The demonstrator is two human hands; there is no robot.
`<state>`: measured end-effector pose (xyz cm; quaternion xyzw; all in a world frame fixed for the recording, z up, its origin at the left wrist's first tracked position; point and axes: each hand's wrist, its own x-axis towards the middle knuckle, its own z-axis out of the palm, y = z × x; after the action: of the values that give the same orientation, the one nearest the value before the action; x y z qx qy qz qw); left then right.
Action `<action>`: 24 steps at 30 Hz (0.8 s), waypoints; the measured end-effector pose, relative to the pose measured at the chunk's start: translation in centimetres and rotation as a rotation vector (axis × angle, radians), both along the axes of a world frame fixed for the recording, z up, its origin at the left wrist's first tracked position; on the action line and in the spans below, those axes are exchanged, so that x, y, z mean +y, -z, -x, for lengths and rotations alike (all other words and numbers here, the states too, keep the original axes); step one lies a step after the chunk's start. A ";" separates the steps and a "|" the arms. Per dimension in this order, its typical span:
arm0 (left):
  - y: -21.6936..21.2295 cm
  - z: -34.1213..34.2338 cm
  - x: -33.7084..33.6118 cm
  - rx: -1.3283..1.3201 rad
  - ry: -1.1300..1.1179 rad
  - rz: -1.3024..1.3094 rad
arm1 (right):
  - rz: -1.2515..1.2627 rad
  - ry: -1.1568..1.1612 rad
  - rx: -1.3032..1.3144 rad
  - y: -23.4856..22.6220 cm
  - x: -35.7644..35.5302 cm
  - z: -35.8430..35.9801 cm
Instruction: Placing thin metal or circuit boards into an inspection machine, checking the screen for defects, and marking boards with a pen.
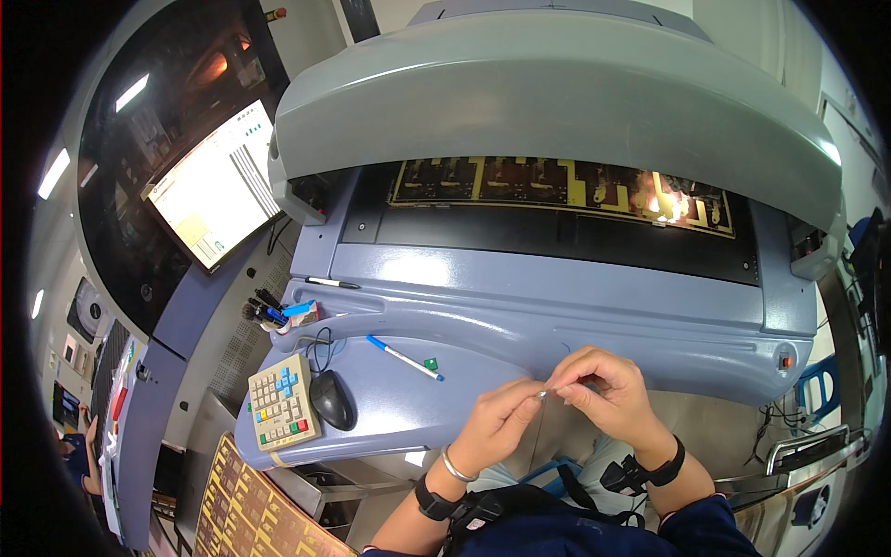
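My left hand (497, 420) and my right hand (613, 394) meet in front of the machine's near edge, fingertips pinched close together. Between them shows a tiny silvery-white piece (542, 395), too small to name, at the left thumb and finger. A thin dark curved strand rises just above the right fingers; I cannot tell what it belongs to. Whatever the right fingertips pinch is hidden. Left of my hands, a white marker with blue ends (406, 358) lies on the blue-grey ledge (371, 408) beside a small green piece (430, 364).
A beige keypad (283, 402) and black mouse (331, 400) sit on the ledge, with a pen holder (278, 314) behind. Under the grey hood (557, 111) lies a lit gold-and-brown patterned panel (520, 181). A monitor (215, 190) stands left. Another patterned panel (251, 501) leans below.
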<state>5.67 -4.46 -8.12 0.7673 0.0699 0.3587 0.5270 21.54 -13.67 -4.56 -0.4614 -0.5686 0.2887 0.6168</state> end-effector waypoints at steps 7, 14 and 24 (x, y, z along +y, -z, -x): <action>0.1 0.4 0.4 0.086 0.156 0.203 | 0.074 -0.088 0.055 -0.2 0.0 -0.8; -0.7 0.6 0.7 0.198 0.429 0.507 | 0.248 -0.274 0.227 -0.5 0.0 -1.6; -0.5 0.4 0.5 0.210 0.511 0.661 | 0.207 -0.208 -0.005 -0.6 -0.3 -1.6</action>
<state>5.28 -3.93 -7.58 0.5822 0.0422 0.0948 0.8064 23.19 -13.97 -4.00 -0.4618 -0.5822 0.4069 0.5313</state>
